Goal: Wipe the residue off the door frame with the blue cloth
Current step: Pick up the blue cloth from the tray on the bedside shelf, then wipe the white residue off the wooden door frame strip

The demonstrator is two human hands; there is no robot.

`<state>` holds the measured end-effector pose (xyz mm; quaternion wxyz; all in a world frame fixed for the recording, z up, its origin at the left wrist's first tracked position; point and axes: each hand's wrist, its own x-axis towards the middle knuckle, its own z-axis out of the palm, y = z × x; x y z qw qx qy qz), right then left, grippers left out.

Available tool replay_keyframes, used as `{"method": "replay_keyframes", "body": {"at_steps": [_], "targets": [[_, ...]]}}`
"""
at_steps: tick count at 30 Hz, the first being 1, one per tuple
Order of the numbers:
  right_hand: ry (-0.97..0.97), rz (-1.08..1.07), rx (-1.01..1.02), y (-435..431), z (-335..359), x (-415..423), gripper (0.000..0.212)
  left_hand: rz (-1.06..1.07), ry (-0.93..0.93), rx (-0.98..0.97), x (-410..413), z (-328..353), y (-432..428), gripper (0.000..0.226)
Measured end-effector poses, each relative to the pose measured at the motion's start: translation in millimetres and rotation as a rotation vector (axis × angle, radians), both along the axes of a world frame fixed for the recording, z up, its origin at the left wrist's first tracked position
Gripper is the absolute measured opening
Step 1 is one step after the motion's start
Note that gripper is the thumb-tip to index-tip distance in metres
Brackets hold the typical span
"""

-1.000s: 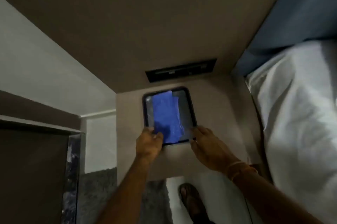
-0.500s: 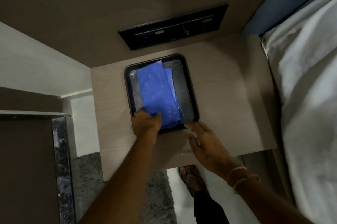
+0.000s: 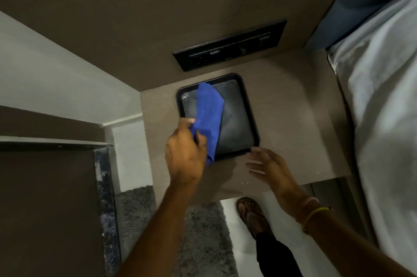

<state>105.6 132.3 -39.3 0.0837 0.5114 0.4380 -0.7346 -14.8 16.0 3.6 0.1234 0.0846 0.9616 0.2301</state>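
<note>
while the blue cloth (image 3: 208, 116) is being pinched shut in the left hand (image 3: 186, 154) fingers above the tray (image 3: 251, 118) at frame centre, the right hand (image 3: 269, 167) is being held open, empty; the cloth is best being lifted clear before the door frame (image 3: 105, 197) at lower left is being wiped.

Bedroom interior, viewed from above.
White-sheeted bed (image 3: 383, 107) adjoins a wooden bedside surface (image 3: 282, 118); wall switch panel (image 3: 230, 45), grey shaggy rug (image 3: 203, 243), dark door frame (image 3: 105, 197).
</note>
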Motion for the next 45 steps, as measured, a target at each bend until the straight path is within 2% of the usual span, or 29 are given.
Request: {"method": "replay_keyframes", "body": {"at_steps": [4, 6, 9, 11, 13, 16, 18, 22, 26, 30, 32, 35, 39, 42, 45], "targets": [[0.093, -0.158, -0.313, -25.4, 36.6, -14.4, 0.044, -0.472, 0.145, -0.206, 45.0, 69.9, -29.3, 0.047], [0.211, -0.157, -0.409, -41.3, 57.4, -17.9, 0.049, -0.662, 0.262, -0.251, 78.7, 98.3, -51.5, 0.044], [0.265, -0.181, -0.519, -71.9, 91.6, -7.7, 0.049, -0.794, 0.338, -0.234, 123.7, 136.4, -88.8, 0.036], [0.229, -0.072, -0.536, -94.7, 118.7, -1.4, 0.055, -0.842, 0.326, -0.238, 142.9, 157.9, -114.1, 0.037], [0.232, 0.035, -0.518, -118.6, 150.9, 2.7, 0.052, -0.841, 0.309, -0.208, 153.2, 186.1, -139.9, 0.029], [0.352, 0.131, -0.511, -165.1, 215.4, 11.8, 0.036, -0.684, 0.264, -0.171, 173.0, 246.2, -200.3, 0.05], [0.42, 0.207, -0.552, -187.0, 244.3, 17.1, 0.04, -0.569, 0.293, -0.137, 172.7, 275.3, -228.7, 0.05], [0.556, 0.403, -0.511, -283.3, 346.7, 52.1, 0.05, -0.173, 0.568, -0.221, 210.3, 378.6, -323.9, 0.042], [0.748, 0.528, -0.406, -389.5, 434.0, 103.2, 0.049, 0.06, 0.77, -0.279, 283.2, 464.7, -412.8, 0.037], [0.945, 0.627, -0.333, -490.3, 498.4, 165.0, 0.022, 0.23, 0.918, -0.408, 375.1, 514.5, -492.1, 0.036], [1.026, 0.716, -0.37, -545.1, 523.2, 206.3, 0.018, 0.358, 0.968, -0.47, 432.4, 536.4, -536.4, 0.038], [1.06, 0.72, -0.385, -578.1, 540.7, 242.0, 0.026, 0.505, 1.04, -0.51, 477.6, 548.9, -571.4, 0.039], [1.182, 0.72, -0.38, -631.8, 568.4, 294.3, 0.018, 0.717, 1.174, -0.651, 552.0, 576.0, -619.0, 0.038], [1.314, 0.68, -0.316, -660.5, 582.2, 319.3, 0.041, 0.896, 1.174, -0.748, 588.1, 591.9, -645.7, 0.04], [1.458, 0.662, -0.227, -686.2, 589.5, 333.1, 0.041, 1.038, 1.128, -0.804, 605.0, 608.8, -669.7, 0.043]]}}
